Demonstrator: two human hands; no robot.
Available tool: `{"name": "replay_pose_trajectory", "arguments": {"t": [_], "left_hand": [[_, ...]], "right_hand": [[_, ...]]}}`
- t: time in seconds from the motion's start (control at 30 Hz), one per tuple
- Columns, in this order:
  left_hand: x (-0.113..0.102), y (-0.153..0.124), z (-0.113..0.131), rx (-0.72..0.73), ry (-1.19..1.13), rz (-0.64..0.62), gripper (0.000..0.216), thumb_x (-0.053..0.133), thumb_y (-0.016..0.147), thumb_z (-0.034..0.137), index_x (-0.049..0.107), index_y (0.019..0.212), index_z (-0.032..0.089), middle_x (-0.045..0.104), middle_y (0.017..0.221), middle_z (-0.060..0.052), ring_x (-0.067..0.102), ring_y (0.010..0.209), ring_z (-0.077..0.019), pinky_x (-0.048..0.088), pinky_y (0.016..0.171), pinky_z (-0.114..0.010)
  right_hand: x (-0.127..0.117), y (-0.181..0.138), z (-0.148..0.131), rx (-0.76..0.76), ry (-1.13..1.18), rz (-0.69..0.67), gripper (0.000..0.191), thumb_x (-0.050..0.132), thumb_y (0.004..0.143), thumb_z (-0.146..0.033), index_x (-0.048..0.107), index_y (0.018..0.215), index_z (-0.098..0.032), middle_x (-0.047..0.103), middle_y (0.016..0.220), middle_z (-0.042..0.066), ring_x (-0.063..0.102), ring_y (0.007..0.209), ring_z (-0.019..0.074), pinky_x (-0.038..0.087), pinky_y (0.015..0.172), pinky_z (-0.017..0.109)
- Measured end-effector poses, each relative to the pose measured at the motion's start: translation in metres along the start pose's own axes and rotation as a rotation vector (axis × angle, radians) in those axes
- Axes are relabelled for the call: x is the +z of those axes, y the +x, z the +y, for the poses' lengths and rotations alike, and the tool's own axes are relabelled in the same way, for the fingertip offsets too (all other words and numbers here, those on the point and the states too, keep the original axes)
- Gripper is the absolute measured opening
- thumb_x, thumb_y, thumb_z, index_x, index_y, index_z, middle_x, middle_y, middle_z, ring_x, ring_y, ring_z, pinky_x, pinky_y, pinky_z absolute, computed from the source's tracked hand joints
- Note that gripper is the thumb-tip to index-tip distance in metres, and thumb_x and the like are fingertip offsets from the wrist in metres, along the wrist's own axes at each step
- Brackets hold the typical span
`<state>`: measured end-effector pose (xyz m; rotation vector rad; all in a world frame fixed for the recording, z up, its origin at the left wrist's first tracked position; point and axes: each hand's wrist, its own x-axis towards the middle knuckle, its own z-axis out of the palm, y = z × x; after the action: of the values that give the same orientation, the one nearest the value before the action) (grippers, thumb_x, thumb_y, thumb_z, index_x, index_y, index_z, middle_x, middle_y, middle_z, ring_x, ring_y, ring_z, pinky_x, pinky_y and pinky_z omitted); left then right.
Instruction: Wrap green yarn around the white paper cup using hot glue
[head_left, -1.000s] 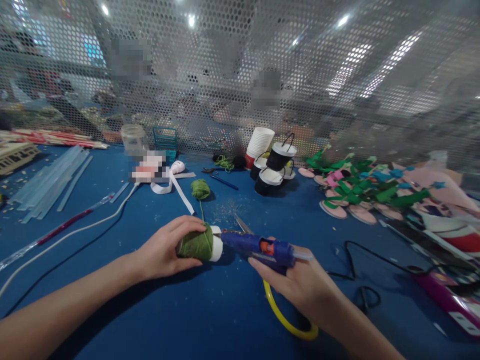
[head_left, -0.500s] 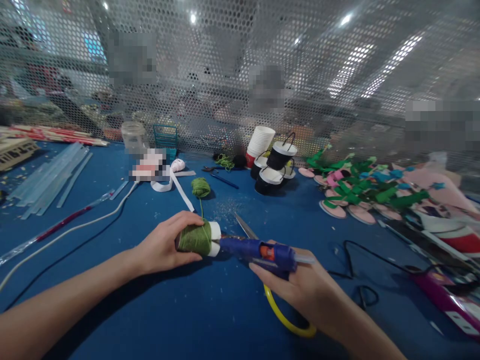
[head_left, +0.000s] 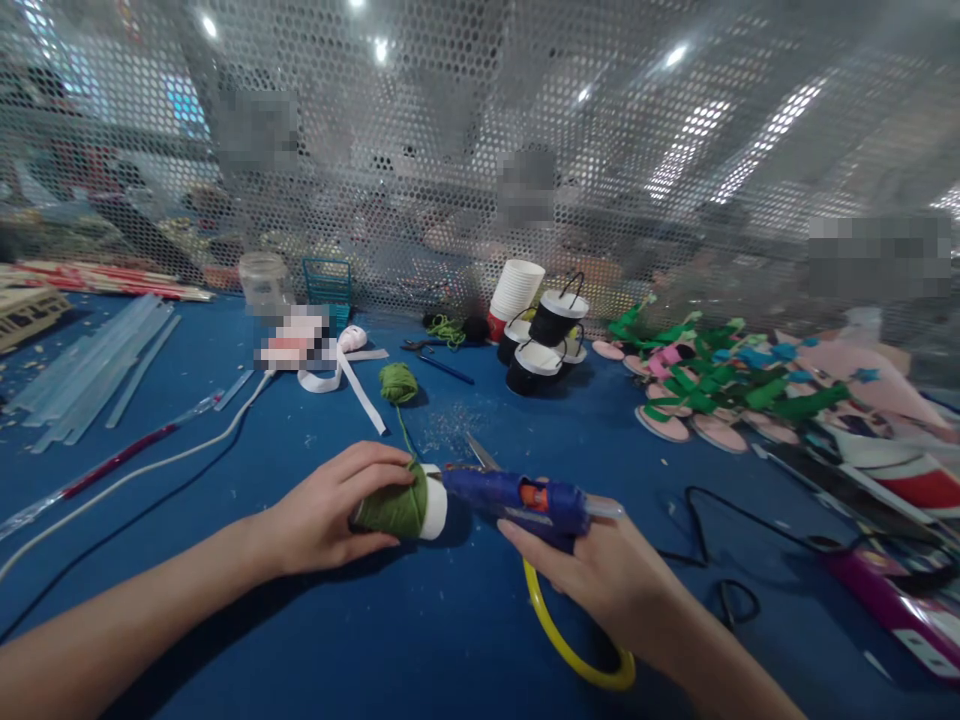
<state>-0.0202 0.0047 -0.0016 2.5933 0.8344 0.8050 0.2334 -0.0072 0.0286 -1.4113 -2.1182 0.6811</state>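
**Yarn-wrapped cup (head_left: 394,508) in one hand, glue gun in the other**

So the left hand (head_left: 330,510) is curled partway round the cup, fingers over the top and thumb underneath, with a proper hold on it. The cup's tipped on its side, a stubby tapered cylinder covered in fuzzy green yarn, with a smooth white band (head_left: 435,508) bare at the end pointing right. A soft strand runs from it to a loose, squishy yarn ball (head_left: 398,383) further back on the matte blue bench (head_left: 420,630).

The right hand (head_left: 600,565) is closed around the glue gun (head_left: 510,497), hard blue plastic with a clear stick poking out the back. Its nozzle's right by the white band; can't tell if they touch. Yellow-handled scissors (head_left: 546,622) lie beneath the gun.
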Motion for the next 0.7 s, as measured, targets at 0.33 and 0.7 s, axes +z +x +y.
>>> {"name": "replay_pose_trajectory", "arguments": {"t": [0.33,0.7], "left_hand": [[-0.0004,0.0006,-0.0029,0.027,0.023,-0.008,0.039,0.058,0.08,0.022,0.041,0.115,0.017,0.049,0.117,-0.015,0.048,0.108,-0.0244,0.044,0.091,-0.039],[0.0,-0.0022,-0.0024,0.046,0.024,-0.015,0.038,0.058,0.08,0.022,0.041,0.114,0.017,0.049,0.117,-0.016,0.047,0.109,-0.0247,0.043,0.091,-0.04]], "right_hand": [[-0.0034,-0.0012,-0.0059,0.044,0.011,-0.015,0.017,0.053,0.072,-0.031,0.06,0.066,-0.017,0.064,0.059,0.002,0.057,0.051,0.0165,0.048,0.049,0.025],[-0.0023,-0.0001,-0.003,0.054,0.014,-0.003,0.017,0.053,0.072,-0.032,0.06,0.067,-0.017,0.063,0.058,0.001,0.057,0.051,0.0163,0.046,0.047,0.025]]}}
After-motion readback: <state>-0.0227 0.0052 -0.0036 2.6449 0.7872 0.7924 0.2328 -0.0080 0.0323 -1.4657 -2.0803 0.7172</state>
